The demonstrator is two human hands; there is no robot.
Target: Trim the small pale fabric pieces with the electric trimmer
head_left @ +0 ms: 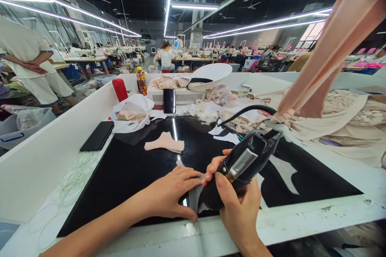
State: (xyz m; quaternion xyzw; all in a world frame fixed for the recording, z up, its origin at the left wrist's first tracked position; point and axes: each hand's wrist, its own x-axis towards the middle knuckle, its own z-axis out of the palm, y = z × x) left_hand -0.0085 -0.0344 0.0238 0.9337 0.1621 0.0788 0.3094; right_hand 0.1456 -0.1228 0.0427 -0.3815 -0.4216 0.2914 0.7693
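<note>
My right hand (238,204) is closed round a black corded hand tool (241,164) with a metal plate, held low over the glossy black work mat (129,168). My left hand (171,194) lies on the mat just left of the tool, its fingertips pinching and pressing a small grey piece of fabric (194,194) at the tool's tip. The tool's black cable (247,110) arcs up and back. A loose pink fabric piece (165,143) lies on the mat farther back.
White table walls (60,136) surround the mat. A black phone (98,135) lies at left, another phone (169,100) leans on a white basket. A red cylinder (120,89), a bottle (141,81), fabric heaps and hanging pink straps (328,48) stand behind. A person (30,60) stands at left.
</note>
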